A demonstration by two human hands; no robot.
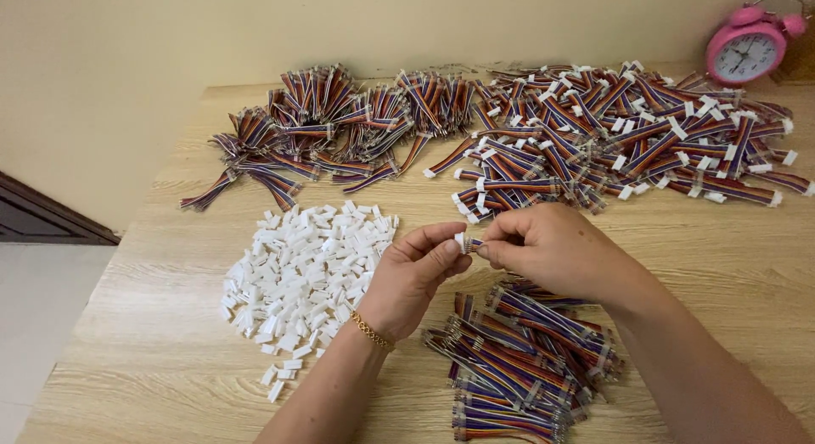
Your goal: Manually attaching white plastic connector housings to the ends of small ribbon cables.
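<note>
My left hand and my right hand meet above the tabletop, palms turned toward each other, forearms coming in from below. Left fingertips pinch a small white connector; right fingertips pinch the coloured wire piece touching it. Under my wrists lies a wire pile; left of it, white connectors.

Two hands are in view, a left hand and a right hand. One pink alarm clock stands far right. There are three heaps of striped ribbon cables, far left, far right and near, and one heap of white connector housings, each heap too dense to count.
</note>
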